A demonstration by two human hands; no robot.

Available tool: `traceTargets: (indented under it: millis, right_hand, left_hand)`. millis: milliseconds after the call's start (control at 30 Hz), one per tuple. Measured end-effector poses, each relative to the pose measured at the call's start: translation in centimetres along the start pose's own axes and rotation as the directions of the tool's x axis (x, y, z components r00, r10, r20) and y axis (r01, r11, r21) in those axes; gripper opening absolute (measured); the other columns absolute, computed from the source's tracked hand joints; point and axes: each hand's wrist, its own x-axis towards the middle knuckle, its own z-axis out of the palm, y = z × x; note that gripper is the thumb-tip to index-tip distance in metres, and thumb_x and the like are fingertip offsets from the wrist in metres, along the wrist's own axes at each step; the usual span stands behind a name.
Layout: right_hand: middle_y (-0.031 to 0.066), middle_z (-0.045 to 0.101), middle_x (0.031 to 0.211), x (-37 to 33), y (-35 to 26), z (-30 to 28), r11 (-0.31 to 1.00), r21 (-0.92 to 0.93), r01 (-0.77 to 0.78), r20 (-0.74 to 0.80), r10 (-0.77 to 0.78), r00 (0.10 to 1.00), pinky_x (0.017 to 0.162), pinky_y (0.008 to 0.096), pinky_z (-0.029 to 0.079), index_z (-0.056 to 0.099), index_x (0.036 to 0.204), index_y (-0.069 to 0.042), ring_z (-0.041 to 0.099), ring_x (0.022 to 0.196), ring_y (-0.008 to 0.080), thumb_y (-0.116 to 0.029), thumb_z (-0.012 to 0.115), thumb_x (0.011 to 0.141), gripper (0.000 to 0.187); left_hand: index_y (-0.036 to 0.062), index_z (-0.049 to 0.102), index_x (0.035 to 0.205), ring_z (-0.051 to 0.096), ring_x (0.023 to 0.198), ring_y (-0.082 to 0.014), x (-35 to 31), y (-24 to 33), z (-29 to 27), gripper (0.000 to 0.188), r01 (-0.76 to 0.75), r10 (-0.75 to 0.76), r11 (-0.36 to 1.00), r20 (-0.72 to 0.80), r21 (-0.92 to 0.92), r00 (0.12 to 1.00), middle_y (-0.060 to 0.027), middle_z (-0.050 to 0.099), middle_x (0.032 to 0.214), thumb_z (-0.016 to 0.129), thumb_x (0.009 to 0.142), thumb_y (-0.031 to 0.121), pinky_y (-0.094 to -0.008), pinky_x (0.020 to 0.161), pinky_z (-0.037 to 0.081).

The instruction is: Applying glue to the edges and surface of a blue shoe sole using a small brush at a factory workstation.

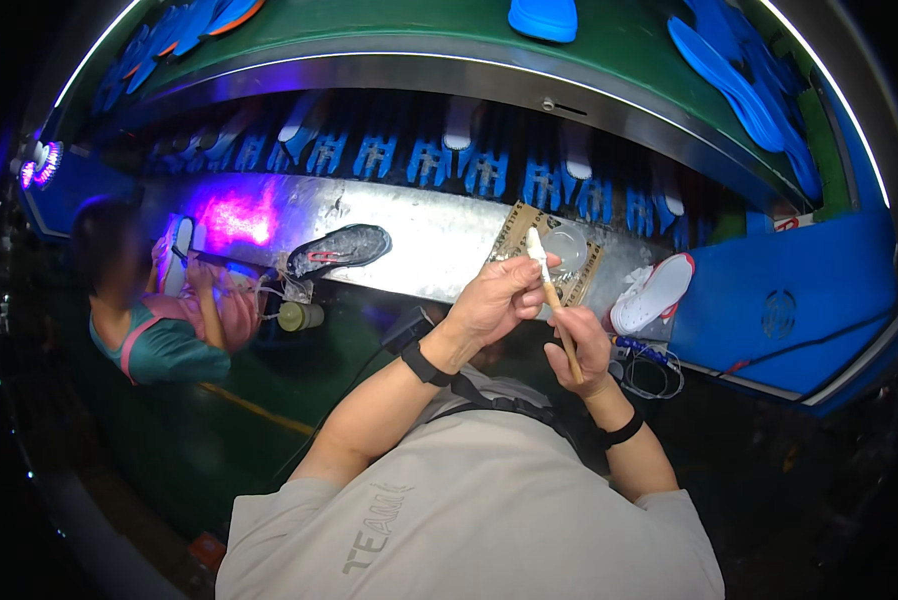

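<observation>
A brush with a wooden handle [552, 297] and a pale, whitish head [535, 243] points up and away in front of me. My right hand [586, 345] is closed around the lower handle. The fingers of my left hand [499, 298] pinch together at the brush just below its head. Beyond my hands a piece of printed brown cardboard [514, 236] lies on the metal bench, with a clear round dish [569, 240] on it. To the right of my right hand sits a white shoe with red trim [655, 295], sole side partly showing.
Left along the metal bench [424, 245] lies a dark shoe [339, 251]. Farther left a co-worker [169, 330] holds a shoe [176, 258] near purple light. Blue racks [374, 155] run behind, below a green conveyor [419, 30] carrying blue soles [544, 18]. Cables [659, 375] hang at right.
</observation>
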Motion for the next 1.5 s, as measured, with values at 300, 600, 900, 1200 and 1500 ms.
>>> traceTargets:
  millis: [300, 600, 900, 1200, 1500]
  right_hand:
    - [0.0111, 0.068, 0.107, 1.1, 1.4, 3.5, 0.678, 0.639, -0.364, -0.129, 0.561, 0.818, 0.079, 0.0254, 0.047, 0.05, 0.14, 0.008, 0.056, 0.085, 0.0118, -0.022, 0.052, 0.104, 0.047]
    - [0.005, 0.07, 0.103, 5.1, 14.4, -2.6, 0.78, 0.06, -0.623, -0.173, 0.623, 0.763, 0.075, 0.0222, 0.046, 0.057, 0.136, 0.004, 0.054, 0.08, 0.0069, -0.02, 0.055, 0.104, 0.04]
    - [0.0119, 0.073, 0.096, 11.1, 30.5, -6.3, 0.674, -0.422, -0.606, 0.017, 0.674, 0.738, 0.073, 0.026, 0.048, 0.064, 0.127, 0.003, 0.061, 0.076, 0.0107, -0.025, 0.058, 0.099, 0.04]
    - [0.0216, 0.07, 0.107, 11.6, 35.1, -3.8, 0.71, -0.653, -0.264, 0.087, 0.416, 0.905, 0.088, 0.0467, 0.051, 0.069, 0.118, -0.007, 0.065, 0.099, 0.0432, -0.025, 0.057, 0.095, 0.032]
    - [0.0057, 0.07, 0.094, 9.5, 25.7, -8.7, 0.816, -0.303, -0.491, 0.064, 0.532, 0.844, 0.079, 0.0267, 0.049, 0.067, 0.125, 0.002, 0.062, 0.086, 0.0107, -0.012, 0.06, 0.097, 0.032]
  left_hand:
    - [0.0008, 0.061, 0.128, 0.044, 0.07, -0.0087, 3.3, 0.9, -3.3, 0.034, 0.037, -0.035, 0.998, 0.021, -0.053, 0.999, 0.0019, 0.049, 0.082, 0.058, 0.104, 0.024, -0.0209, 0.057, 0.038]
    - [-0.0027, 0.074, 0.101, 0.06, 0.065, -0.0128, 10.8, 1.4, -11.9, 0.027, 0.181, 0.219, 0.622, -0.391, 0.762, 0.894, -0.005, 0.066, 0.073, 0.067, 0.095, 0.023, -0.0262, 0.057, 0.047]
    - [-0.0128, 0.067, 0.108, 0.07, 0.091, -0.0395, 23.0, 1.2, -12.1, 0.059, 0.085, 0.411, -0.013, -0.072, 0.996, 0.909, -0.029, 0.07, 0.091, 0.079, 0.079, 0.037, -0.0451, 0.084, 0.054]
    - [-0.0061, 0.073, 0.089, 0.07, 0.091, -0.0424, 30.3, -1.8, -12.1, 0.044, 0.145, 0.358, -0.071, -0.11, 0.987, 0.927, -0.0286, 0.07, 0.091, 0.085, 0.075, 0.034, -0.0456, 0.082, 0.057]
    - [-0.0069, 0.073, 0.091, 0.069, 0.092, -0.0426, 31.5, -2.4, -13.6, 0.046, 0.145, 0.371, -0.035, -0.122, 0.989, 0.921, -0.0278, 0.07, 0.091, 0.084, 0.077, 0.036, -0.0462, 0.084, 0.056]
